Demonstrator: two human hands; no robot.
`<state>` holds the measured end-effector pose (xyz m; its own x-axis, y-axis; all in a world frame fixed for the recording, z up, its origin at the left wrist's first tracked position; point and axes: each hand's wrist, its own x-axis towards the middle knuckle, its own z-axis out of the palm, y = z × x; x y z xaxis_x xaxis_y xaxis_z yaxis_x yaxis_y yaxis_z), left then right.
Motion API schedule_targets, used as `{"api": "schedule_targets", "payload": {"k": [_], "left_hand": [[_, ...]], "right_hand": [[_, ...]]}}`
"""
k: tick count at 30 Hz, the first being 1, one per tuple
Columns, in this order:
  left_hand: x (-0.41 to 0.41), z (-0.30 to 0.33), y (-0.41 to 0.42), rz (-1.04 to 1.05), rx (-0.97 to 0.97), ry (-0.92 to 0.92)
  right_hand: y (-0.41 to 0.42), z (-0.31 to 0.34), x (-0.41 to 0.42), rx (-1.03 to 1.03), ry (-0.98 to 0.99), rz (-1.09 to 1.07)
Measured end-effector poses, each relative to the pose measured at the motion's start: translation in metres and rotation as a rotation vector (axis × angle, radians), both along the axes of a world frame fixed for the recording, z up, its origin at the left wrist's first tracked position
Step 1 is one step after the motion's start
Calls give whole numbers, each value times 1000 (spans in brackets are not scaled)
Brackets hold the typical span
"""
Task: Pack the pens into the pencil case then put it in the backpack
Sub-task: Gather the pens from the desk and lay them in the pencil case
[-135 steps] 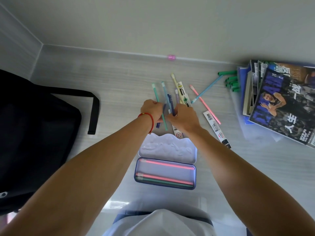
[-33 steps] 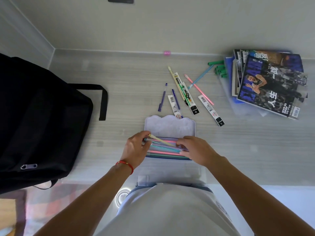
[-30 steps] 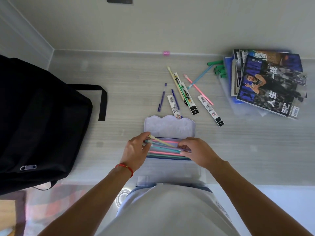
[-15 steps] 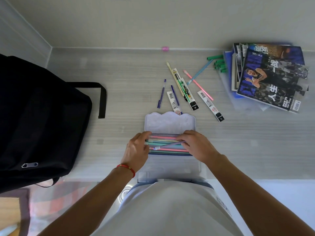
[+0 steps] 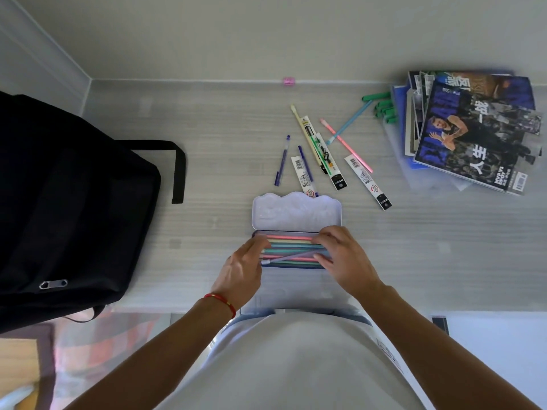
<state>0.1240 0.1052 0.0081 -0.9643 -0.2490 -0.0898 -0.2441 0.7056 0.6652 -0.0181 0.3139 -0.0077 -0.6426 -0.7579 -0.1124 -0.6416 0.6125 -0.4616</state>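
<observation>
At nine o'clock the backpack (image 5: 71,208) lies on the worktop (image 5: 444,250), zipped as far as can be seen, well apart from the case (image 5: 296,214). The case sits at six o'clock, just before the person, with its lid flat open behind the tray.

The left hand (image 5: 241,272) rests at the tray's left end, its fingers (image 5: 257,242) spread loosely over the pen ends and gripping nothing. Inside lie pink, yellow, teal and green pens (image 5: 291,247) side by side, and a lilac pen (image 5: 291,257) lies slantwise across them. The right hand (image 5: 344,258) is at the tray's right end; its fingers (image 5: 321,238) press on the pens there, though whether they pinch the lilac one I cannot tell.

At twelve o'clock loose pens (image 5: 281,161) and packaged refills (image 5: 367,182) lie unpacked; magazines (image 5: 473,128) are stacked at two o'clock.

The likely risk: the slanted pen rides high, so the lid could jam or fail to shut. The tray also looks nearly full, so adding more may spill some.
</observation>
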Motion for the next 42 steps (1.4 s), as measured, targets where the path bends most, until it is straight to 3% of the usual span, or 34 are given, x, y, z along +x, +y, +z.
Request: {"api": "schedule_targets", "payload": {"k": [4,8,18,24,36,42], "left_hand": [[-1,-4,-1,-140,-218,22],[-9,-4,-3,-172,-299,9],[-18,-2,-12,-213,-311,-10],[-20,-1,-19,-259,-417,-32],[-28,0,-12,-401,-493,-188],[-36,9,-11,-342,-451,-154]], "right_hand": [[12,-4,4,48,99,-41],[11,-7,13,-1,135,-69],[5,-14,13,-69,144,-102],[20,-19,8,-131,126,-122],[29,-20,1,-42,99,-118],[28,-19,1,-61,97,-119]]}}
